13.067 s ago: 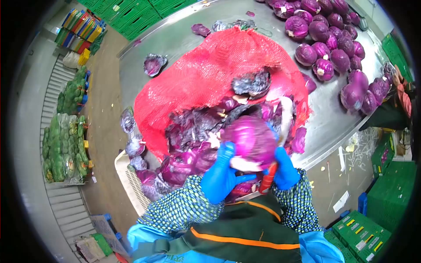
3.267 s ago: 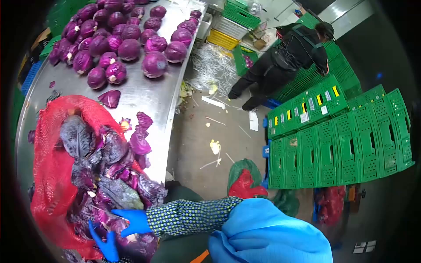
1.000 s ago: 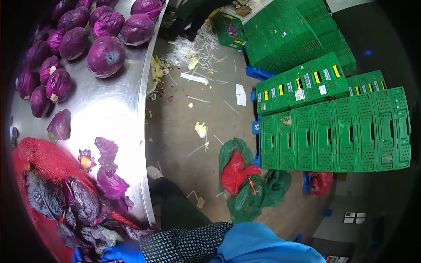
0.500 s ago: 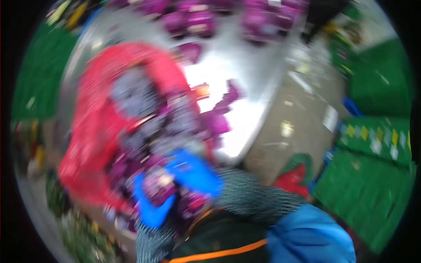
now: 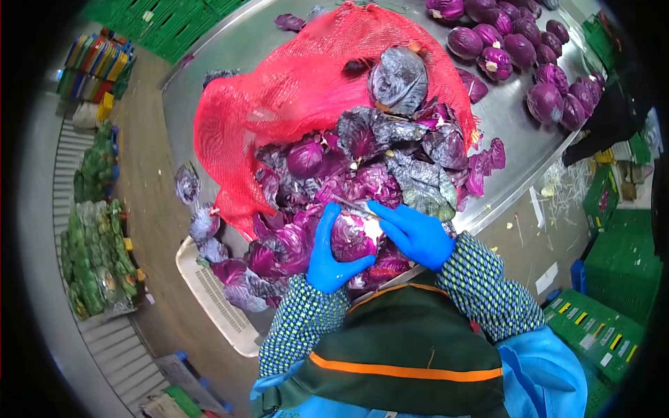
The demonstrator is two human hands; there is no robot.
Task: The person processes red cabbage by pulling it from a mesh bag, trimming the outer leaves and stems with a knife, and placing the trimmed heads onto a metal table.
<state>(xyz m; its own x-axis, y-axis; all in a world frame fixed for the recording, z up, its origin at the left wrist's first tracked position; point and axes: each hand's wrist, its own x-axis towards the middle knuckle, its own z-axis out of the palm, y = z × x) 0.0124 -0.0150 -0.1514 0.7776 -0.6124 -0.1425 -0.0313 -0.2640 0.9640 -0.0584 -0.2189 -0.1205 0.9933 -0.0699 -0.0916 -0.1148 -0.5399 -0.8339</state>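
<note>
Purple cabbage (image 5: 350,237), white-patched, knife (image 5: 353,205) alongside

Head camera: from head height, facing forward and steeply down
Worktop (image 5: 509,118): close, seen from above its near edge
Floor (image 5: 150,153): beyond left and right edges

Bright, fairly even light, soft sheen on steel table (image 5: 519,143), dark-rimmed fisheye curvature

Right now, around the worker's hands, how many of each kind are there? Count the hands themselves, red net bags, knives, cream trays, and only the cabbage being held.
Blue-gloved left hand and right hand: 2
Held cabbage: 1
Knife, mostly hidden: 1
Red net bag: 1
Cream tray: 1
Total: 6
</note>
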